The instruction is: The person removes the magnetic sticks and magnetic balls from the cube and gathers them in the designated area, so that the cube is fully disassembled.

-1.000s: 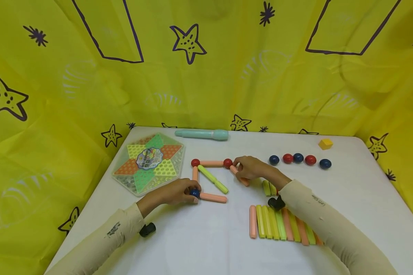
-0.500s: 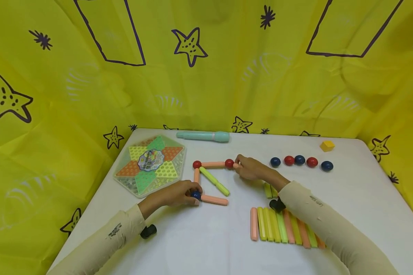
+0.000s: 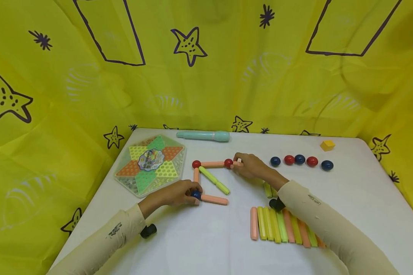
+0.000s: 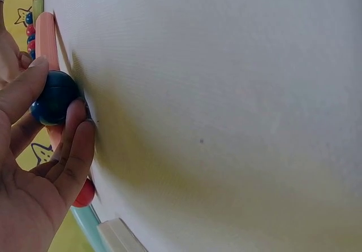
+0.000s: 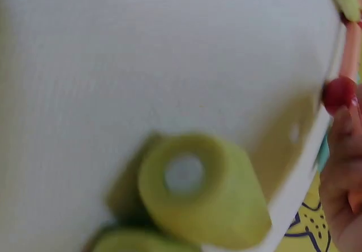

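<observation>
My left hand [image 3: 179, 193] holds a blue ball [image 3: 195, 194] at the near corner of a rod-and-ball shape, thumb and fingers round it in the left wrist view. A pink rod [image 3: 215, 199] points right from that ball, and another pink rod [image 3: 196, 174] runs back to a red ball [image 3: 196, 164]. From there a third rod [image 3: 212, 164] reaches a second red ball [image 3: 228, 163]. My right hand [image 3: 250, 167] pinches a pink rod [image 3: 239, 164] whose end meets this second ball; its far part is hidden by the fingers. A yellow-green rod [image 3: 213, 179] lies diagonally inside the shape.
Several coloured rods [image 3: 270, 223] lie in a row at front right, partly under the right forearm. Red and blue balls [image 3: 299, 159] line up behind, near a yellow cube [image 3: 327, 145]. A hexagonal game box [image 3: 149, 164] stands left; a mint-green wand-like object [image 3: 203, 136] lies at the back.
The pink rod in my right hand, slanting toward me from the second red ball a second ago, now points more sideways from it, with a pale end showing. My left hand stays on the blue ball.
</observation>
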The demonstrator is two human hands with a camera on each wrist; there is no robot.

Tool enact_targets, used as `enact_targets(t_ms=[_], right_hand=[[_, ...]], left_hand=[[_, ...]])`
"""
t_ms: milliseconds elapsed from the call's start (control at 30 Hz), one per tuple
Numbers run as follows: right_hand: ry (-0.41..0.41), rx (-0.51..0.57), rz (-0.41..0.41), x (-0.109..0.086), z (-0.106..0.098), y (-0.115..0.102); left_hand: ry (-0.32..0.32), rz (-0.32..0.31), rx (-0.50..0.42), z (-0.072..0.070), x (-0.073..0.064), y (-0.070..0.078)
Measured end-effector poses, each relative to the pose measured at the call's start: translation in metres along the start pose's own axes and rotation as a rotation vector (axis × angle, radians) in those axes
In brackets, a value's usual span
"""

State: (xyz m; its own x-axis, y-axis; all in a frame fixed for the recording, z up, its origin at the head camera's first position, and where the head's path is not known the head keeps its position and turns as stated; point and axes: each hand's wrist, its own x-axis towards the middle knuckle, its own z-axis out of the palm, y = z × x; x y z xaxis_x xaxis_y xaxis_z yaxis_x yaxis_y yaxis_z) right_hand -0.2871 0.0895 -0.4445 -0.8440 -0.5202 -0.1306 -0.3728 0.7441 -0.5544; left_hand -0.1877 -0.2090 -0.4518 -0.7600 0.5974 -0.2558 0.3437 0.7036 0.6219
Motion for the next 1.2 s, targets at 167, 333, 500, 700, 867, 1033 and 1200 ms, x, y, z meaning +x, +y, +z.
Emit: enact_targets(t_ms=[167,333,500,700,867,1033,1200], right_hand=[[-0.111,0.168,-0.066,-0.013,-0.018,0.01],[-0.147,0.33,-0.089,-0.048,-0.044,0.024],[-0.111,0.35,-0.096,-0.1,-0.066,0.045],[-0.08,0.324,-0.025,-0.17,-0.08,0.091],[-0.079,0.256,0.096,-0.22,-0.082,0.136],[-0.078,0.178,0.131,-0.255,-0.071,0.16],[-0.036,0.123,0.134,-0.265,-0.06,0.16]], left_hand=[[-0.004,0.003,0.002,0.0,0.001,0.0],[-0.001,0.011,-0.004,0.0,-0.001,0.002],[0.004,0.016,0.002,0.0,-0.002,0.003],[0.007,0.031,-0.003,0.001,-0.003,0.002],[0.009,0.025,-0.017,0.002,-0.004,0.001],[0.011,0.022,-0.026,0.002,-0.005,0.001],[0.021,0.032,-0.016,0.002,-0.004,0.0]])
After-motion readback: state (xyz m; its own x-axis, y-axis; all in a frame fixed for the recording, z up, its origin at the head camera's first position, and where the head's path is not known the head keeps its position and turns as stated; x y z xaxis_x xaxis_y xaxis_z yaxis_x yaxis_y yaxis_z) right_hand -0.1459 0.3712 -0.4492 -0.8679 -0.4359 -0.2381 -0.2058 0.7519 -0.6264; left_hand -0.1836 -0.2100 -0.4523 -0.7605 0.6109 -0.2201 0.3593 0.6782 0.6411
